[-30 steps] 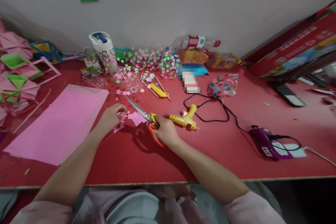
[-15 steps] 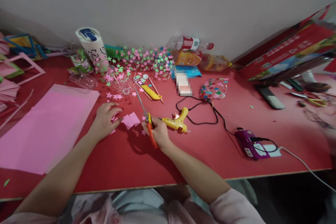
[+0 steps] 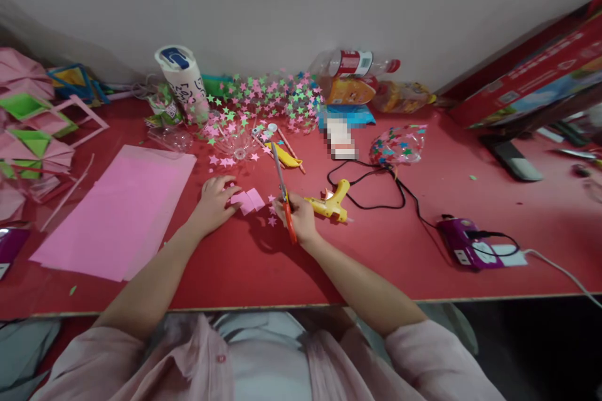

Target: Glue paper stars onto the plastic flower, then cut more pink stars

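The right hand (image 3: 301,218) is gripping the scissors (image 3: 284,198) by the orange handles, with the fingers closed around them. The long axis of the scissors is running almost straight away from the person: the blades are pointing toward the wall and the handles toward the table edge. The blades are lying together, not spread.

The left hand (image 3: 215,202) is resting on the red table (image 3: 263,269), left of the scissors. Its fingertips are pressing together on small pink paper pieces (image 3: 248,200), which are lying just beside the scissors on the left. A few loose pink stars (image 3: 271,219) are lying close to the handles.

Just right of the scissors, a yellow glue gun (image 3: 330,204) is lying on its side, nozzle toward the scissors. Far left of the scissors a large pink sheet (image 3: 117,213) is lying flat. Beyond the blade tips, a clear plastic cup (image 3: 236,141) is standing with stars stuck on it. Right of the scissors, near the wall, a clear bag (image 3: 397,145) is holding coloured stars.
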`<state>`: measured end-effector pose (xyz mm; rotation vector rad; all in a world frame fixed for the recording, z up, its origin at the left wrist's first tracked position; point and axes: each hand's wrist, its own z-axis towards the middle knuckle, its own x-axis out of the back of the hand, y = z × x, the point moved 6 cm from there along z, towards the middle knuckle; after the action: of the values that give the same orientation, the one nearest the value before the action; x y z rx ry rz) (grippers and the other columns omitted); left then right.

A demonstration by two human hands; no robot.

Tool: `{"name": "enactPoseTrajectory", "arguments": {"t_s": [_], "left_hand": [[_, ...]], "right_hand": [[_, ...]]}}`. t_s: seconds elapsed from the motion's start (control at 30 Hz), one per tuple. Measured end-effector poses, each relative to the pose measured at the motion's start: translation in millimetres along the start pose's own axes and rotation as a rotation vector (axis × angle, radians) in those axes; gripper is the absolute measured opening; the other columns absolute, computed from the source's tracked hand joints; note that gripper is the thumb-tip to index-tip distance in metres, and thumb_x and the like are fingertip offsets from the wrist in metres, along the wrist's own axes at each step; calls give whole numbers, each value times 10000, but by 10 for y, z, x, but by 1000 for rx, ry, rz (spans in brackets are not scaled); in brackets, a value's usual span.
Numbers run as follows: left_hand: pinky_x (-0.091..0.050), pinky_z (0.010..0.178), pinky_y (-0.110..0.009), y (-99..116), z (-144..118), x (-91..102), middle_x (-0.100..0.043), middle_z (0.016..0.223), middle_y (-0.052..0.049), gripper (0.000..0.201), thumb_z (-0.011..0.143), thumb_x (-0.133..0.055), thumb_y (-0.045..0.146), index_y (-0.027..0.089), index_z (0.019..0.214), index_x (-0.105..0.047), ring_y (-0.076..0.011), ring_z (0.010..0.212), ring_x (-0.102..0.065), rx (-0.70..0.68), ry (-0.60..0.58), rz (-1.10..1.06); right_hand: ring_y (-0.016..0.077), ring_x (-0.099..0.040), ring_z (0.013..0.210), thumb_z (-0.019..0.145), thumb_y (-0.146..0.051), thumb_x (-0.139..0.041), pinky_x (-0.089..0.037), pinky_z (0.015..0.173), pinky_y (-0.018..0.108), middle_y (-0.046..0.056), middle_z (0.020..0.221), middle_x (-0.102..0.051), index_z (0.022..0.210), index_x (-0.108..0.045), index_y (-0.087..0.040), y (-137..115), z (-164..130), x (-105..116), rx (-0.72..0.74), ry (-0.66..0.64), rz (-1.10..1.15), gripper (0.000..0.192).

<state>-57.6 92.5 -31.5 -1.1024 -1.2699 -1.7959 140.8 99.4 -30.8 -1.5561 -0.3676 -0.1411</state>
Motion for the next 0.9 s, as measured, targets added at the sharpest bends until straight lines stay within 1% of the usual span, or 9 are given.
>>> {"name": "enactPoseTrajectory", "arguments": {"t_s": [0.17, 0.27, 0.4, 0.53, 0.63, 0.73, 0.8, 0.83, 0.9], "left_hand": [[-304, 1030, -470, 66, 13, -11, -539, 1255, -125, 403, 803, -562, 404, 185, 1136, -623, -293, 1174, -446, 0, -15, 47], [-334, 988, -462, 119, 34, -15, -560, 1198, -122, 410, 797, -560, 436, 182, 1109, -637, -295, 1126, -465, -3, -58, 70], [-393, 910, -417, 90, 87, -10, -594, 1076, -105, 309, 826, -512, 328, 176, 1061, -644, -260, 1015, -520, 56, -132, 43], [-426, 886, -366, 55, 128, 8, -592, 1008, -105, 292, 839, -480, 255, 137, 1065, -623, -225, 948, -551, 76, -170, -18], [-435, 893, -335, 63, 150, 18, -599, 999, -99, 272, 862, -459, 246, 131, 1054, -612, -208, 958, -558, 51, -152, -39], [-442, 879, -340, 76, 177, 15, -623, 943, -97, 272, 902, -417, 293, 138, 982, -626, -204, 913, -573, 8, -126, 13], [-440, 883, -349, 66, 194, 38, -645, 927, -104, 249, 897, -413, 255, 143, 937, -632, -207, 899, -584, -10, -88, 37], [-436, 893, -352, 45, 197, 66, -656, 935, -106, 230, 885, -419, 223, 149, 924, -633, -208, 908, -588, 0, -54, 31], [-441, 885, -346, -39, 182, 145, -671, 947, -100, 214, 854, -425, 180, 160, 915, -630, -206, 911, -597, 77, 25, -33]], "right_hand": [[107, -367, 494, 717, -460, -539, -302, 483, 231, -54, 508, -376, 643, -462, -208, -65, 56, 63, -8, 8, -27, 274], [111, -369, 489, 726, -503, -521, -291, 478, 233, -54, 500, -370, 646, -458, -211, -117, 87, 89, 6, 4, -78, 309], [108, -371, 525, 730, -495, -502, -285, 500, 234, -46, 530, -381, 621, -442, -205, -192, 109, 90, 65, -10, -139, 315], [94, -324, 543, 709, -454, -520, -258, 515, 233, -53, 538, -354, 579, -380, -208, -237, 134, 92, 120, 3, -179, 311], [87, -283, 531, 706, -411, -506, -234, 515, 237, -62, 528, -315, 574, -334, -215, -230, 151, 100, 154, 29, -196, 292], [87, -268, 520, 705, -411, -495, -227, 511, 241, -66, 516, -294, 577, -302, -222, -188, 147, 124, 176, 66, -207, 299], [88, -273, 512, 705, -427, -498, -232, 507, 243, -65, 510, -298, 576, -300, -225, -158, 136, 145, 187, 80, -212, 311], [89, -277, 509, 705, -431, -502, -234, 506, 244, -64, 509, -301, 574, -301, -225, -147, 131, 156, 192, 83, -216, 316], [89, -281, 504, 701, -429, -518, -233, 505, 247, -62, 505, -305, 569, -298, -225, -136, 122, 178, 203, 84, -226, 327]]}}
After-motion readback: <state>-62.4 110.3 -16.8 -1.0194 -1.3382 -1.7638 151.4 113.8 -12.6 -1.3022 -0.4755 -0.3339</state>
